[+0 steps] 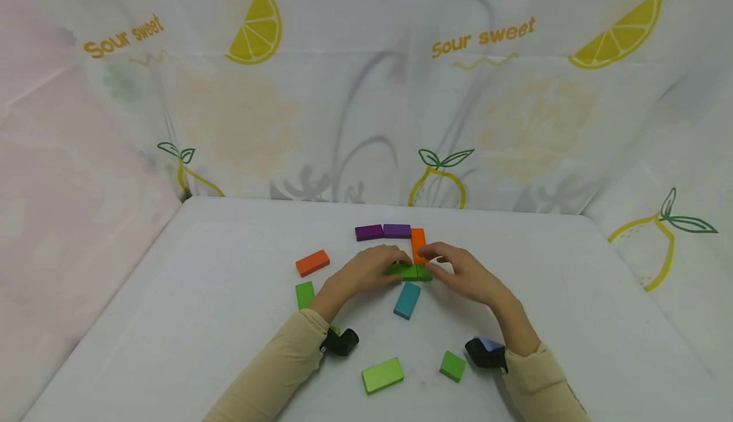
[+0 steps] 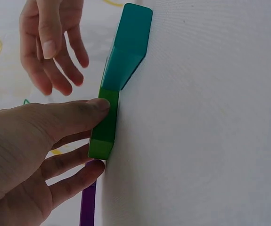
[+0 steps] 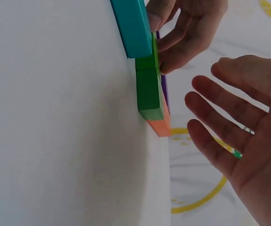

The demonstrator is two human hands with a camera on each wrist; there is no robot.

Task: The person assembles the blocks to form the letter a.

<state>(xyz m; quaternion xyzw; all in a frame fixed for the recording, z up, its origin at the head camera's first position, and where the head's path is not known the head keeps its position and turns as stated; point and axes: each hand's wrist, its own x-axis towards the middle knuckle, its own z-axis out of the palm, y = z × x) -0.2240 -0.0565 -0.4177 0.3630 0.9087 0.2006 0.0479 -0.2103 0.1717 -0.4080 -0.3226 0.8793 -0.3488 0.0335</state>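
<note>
My left hand (image 1: 369, 268) pinches a long green block (image 1: 402, 273), its thumb on the near face and fingers behind, as the left wrist view shows. Against the right end of this block lies a shorter green block (image 3: 149, 92). My right hand (image 1: 466, 274) hovers just to the right, fingers relaxed and holding nothing; a gap parts it from the blocks in the right wrist view. Behind the short green block, an orange block (image 1: 418, 240) runs back to two purple blocks (image 1: 397, 230) lying end to end. A teal block (image 1: 407, 301) lies just in front of the green pair.
On the white table, a red-orange block (image 1: 312, 263) and a green block (image 1: 305, 293) lie left. A light green block (image 1: 383, 376) and a small green block (image 1: 453, 366) lie near the front. A bluish block (image 1: 488, 344) is partly hidden by the right wrist camera.
</note>
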